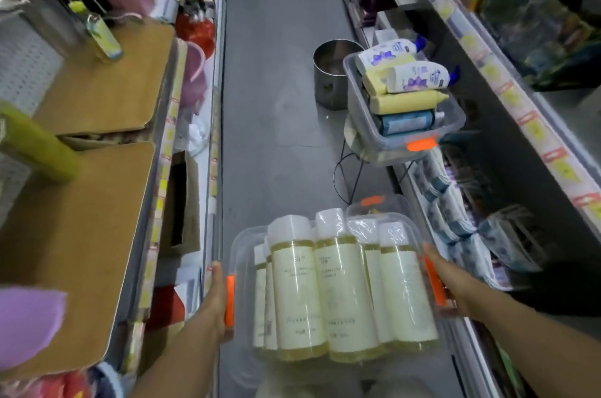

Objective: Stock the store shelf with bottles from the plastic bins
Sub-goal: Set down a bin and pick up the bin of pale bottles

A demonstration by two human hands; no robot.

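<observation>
I carry a clear plastic bin [242,254] with orange latches, low in the middle of the view. Several pale yellow bottles [341,290] with white caps lie in it. My left hand [217,297] grips the bin's left side by its orange latch. My right hand [450,282] grips the right side at the other latch. Farther down the aisle a second clear bin [367,124] rests on a small wire stand, holding white, yellow and blue bottles [409,95]. The shelf [91,209] on my left has brown cardboard-covered boards.
The grey aisle floor [276,105] runs ahead between shelves. A metal pot [328,79] stands on the floor beside the far bin. A green bottle [104,36] stands on the left shelf. Packed goods fill the right shelving [487,49]. A person's feet show far ahead.
</observation>
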